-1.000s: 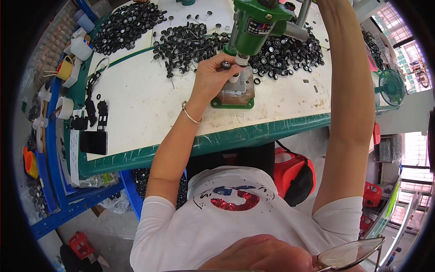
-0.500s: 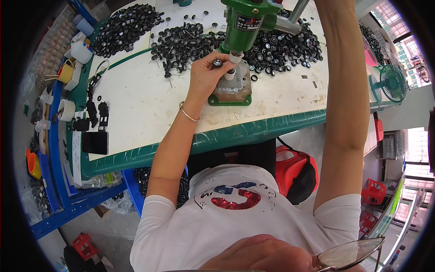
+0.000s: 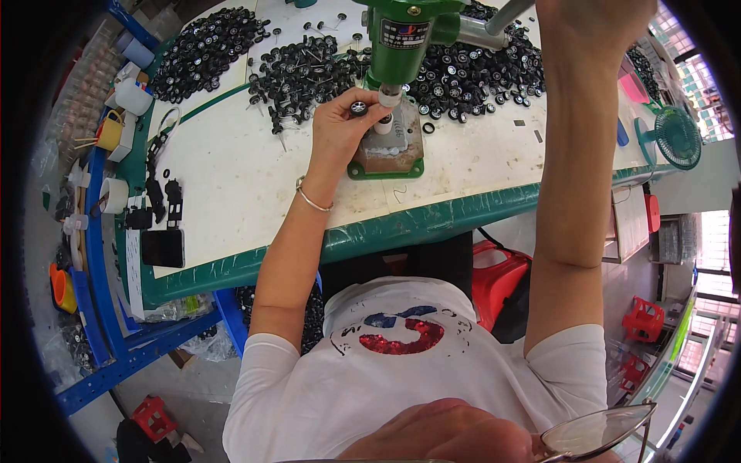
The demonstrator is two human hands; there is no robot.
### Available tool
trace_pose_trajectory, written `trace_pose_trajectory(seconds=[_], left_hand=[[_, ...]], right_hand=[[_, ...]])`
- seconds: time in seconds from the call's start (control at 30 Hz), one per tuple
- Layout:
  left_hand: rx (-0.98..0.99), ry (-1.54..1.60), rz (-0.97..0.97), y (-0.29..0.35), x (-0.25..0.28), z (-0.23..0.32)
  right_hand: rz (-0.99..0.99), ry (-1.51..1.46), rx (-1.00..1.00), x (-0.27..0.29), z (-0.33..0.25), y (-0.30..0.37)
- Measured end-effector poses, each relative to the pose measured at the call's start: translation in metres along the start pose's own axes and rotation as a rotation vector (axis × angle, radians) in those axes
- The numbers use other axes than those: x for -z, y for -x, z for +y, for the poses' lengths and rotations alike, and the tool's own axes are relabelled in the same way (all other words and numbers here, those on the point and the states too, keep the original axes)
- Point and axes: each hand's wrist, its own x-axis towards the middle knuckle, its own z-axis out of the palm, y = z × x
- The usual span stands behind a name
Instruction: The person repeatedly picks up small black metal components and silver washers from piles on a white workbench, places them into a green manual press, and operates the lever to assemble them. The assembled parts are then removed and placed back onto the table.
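A green hand press (image 3: 397, 46) stands on the white-topped table. My left hand (image 3: 338, 131) pinches a small black toy wheel (image 3: 358, 109) with a silver hub, just left of the press ram (image 3: 390, 91). Under the ram, a second dark wheel (image 3: 385, 119) sits at the top of a pale post (image 3: 382, 128), close to my fingertips. Whether an axle joins the two wheels is hidden by my fingers. My right hand (image 3: 598, 27) is raised at the upper edge, right of the press's metal lever (image 3: 505, 17). Its fingers run out of view, so its grip is hidden.
Loose wheels (image 3: 208, 54) are heaped at the far left, wheels on axles (image 3: 297, 77) in the middle, more wheels (image 3: 471, 77) behind the press. A phone (image 3: 164, 248) and black plastic parts (image 3: 174, 202) lie at the left. A green fan (image 3: 678, 137) stands at the right.
My right hand has come lower and more of it shows at the upper edge. My left hand keeps its pinch on the wheel beside the ram. The whole view has shifted slightly.
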Motion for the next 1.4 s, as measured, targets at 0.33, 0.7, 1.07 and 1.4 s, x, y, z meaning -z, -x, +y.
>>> trace_pose_trajectory(seconds=[0.33, 0.7, 1.07, 1.4], left_hand=[[0.036, 0.069, 0.058, 0.004, -0.006, 0.002], [0.222, 0.26, -0.02, 0.004, -0.003, 0.009], [0.424, 0.049, 0.335, 0.039, 0.115, 0.013], [0.33, -1.078, 0.302, 0.017, 0.124, 0.009]], right_hand=[[-0.23, 0.475, 0.347, 0.002, -0.003, 0.019], [-0.255, -0.004, -0.6, 0.136, 0.089, -0.13], [0.092, 0.318, -0.593, 0.053, 0.054, -0.024], [-0.268, 1.109, -0.765, 0.198, 0.052, 0.13]])
